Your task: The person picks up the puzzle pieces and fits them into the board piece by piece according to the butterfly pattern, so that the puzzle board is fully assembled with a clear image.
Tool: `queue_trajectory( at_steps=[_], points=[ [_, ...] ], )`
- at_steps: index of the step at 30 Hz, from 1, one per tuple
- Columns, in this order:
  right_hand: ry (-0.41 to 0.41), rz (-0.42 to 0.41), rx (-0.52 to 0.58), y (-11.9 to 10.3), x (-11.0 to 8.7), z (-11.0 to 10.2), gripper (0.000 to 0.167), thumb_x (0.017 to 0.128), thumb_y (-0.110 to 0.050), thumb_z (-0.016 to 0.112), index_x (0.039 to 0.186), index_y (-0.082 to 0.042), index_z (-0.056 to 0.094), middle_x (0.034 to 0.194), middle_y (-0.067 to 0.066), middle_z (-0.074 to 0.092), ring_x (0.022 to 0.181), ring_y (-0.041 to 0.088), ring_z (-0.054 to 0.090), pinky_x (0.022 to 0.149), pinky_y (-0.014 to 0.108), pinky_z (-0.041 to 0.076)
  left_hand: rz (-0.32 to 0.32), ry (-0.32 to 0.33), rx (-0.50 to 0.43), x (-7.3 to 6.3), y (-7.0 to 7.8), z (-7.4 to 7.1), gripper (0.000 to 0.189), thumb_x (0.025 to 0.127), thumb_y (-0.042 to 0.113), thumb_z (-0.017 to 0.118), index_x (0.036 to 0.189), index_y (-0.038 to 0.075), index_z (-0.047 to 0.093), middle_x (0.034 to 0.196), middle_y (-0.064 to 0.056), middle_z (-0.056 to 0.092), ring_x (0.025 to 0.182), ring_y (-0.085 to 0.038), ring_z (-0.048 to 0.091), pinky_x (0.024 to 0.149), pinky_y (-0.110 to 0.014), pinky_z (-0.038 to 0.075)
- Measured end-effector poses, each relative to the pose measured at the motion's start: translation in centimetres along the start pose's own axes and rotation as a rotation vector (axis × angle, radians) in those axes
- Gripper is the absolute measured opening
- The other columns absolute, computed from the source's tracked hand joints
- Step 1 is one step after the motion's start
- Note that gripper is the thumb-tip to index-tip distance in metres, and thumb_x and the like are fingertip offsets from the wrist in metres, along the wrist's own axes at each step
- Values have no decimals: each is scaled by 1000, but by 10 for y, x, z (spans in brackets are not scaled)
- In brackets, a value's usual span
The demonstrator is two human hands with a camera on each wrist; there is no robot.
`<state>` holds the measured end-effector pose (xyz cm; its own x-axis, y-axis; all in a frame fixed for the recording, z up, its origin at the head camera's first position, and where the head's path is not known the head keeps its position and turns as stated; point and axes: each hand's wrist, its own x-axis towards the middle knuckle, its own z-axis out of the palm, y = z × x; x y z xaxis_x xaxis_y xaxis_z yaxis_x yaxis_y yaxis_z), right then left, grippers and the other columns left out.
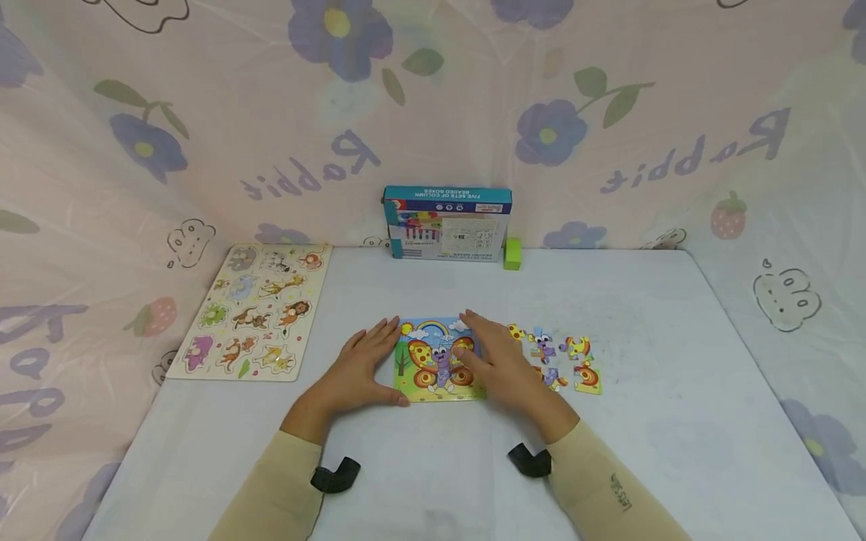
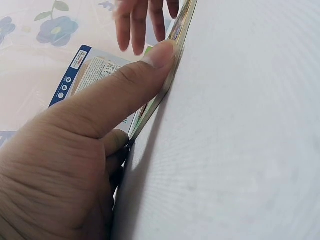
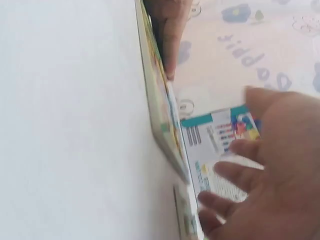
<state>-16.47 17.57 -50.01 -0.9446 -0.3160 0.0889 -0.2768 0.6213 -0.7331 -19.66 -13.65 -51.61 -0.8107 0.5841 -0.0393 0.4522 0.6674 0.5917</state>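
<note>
A butterfly picture puzzle board (image 1: 440,364), with a rainbow and sun printed on it, lies flat at the middle of the table. Along its left side rests my left hand (image 1: 355,368), fingers fairly straight at the upper left and thumb at the lower left corner. In the left wrist view the thumb (image 2: 162,54) touches the board's edge. Over the right part of the board is my right hand (image 1: 501,364), fingers spread and holding nothing; the right wrist view shows it apart from the board. Several loose butterfly jigsaw pieces (image 1: 587,378) lie to the right, partly hidden by that hand.
A wooden animal peg board (image 1: 302,353) lies at the back left. Against the back curtain stands a beaded toy box (image 1: 449,207), with a green block (image 1: 513,254) beside it. Patterned curtain surrounds the white table (image 1: 670,451) at the back and sides.
</note>
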Motion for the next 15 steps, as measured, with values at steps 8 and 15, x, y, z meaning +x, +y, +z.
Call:
queue_trajectory(
  at_steps=[8, 15],
  points=[
    [102, 64, 370, 17, -2, -36, 55, 119, -41, 42, 166, -13, 46, 166, 9, 48, 152, 37, 42, 122, 64, 32, -4, -1, -1, 0, -1, 2, 130, 73, 63, 94, 173, 11, 29, 180, 3, 16, 165, -16, 5, 131, -49, 2],
    [126, 5, 525, 35, -8, -66, 66, 118, -53, 18, 170, -18, 39, 160, 13, 54, 142, 44, 50, 114, 67, 36, -6, -2, 3, 0, 0, 1, 130, 74, 62, 94, 173, 11, 28, 180, 4, 14, 165, -17, 5, 131, -50, 2]
  ],
)
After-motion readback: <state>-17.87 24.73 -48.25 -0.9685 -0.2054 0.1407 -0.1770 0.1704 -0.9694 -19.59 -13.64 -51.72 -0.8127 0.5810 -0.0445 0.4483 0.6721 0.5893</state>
